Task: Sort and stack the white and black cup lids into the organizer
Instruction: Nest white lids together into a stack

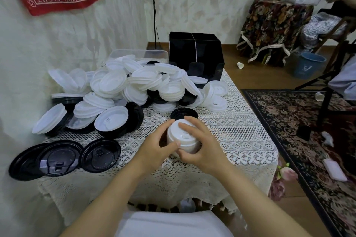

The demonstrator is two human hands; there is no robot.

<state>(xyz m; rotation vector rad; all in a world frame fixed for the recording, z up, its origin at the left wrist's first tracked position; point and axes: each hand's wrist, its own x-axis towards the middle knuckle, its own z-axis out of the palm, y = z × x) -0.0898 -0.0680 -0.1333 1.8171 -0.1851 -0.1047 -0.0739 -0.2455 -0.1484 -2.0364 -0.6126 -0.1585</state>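
Note:
A small stack of white lids (181, 139) stands on the lace tablecloth in front of me. My left hand (156, 150) grips its left side with thumb across the front. My right hand (202, 146) grips its right side, fingers over the top. Just behind the stack lies a single black lid (183, 113). A big mixed pile of white lids (119, 86) with black ones underneath fills the back left of the table. Three black lids (59, 158) lie flat at the front left. The black organizer (196, 52) with divided compartments stands at the back.
A clear plastic tub (134, 53) sits behind the pile by the wall. The table's right edge (269, 140) drops to a patterned rug. A chair, a blue bucket (310, 65) and another person are at the far right.

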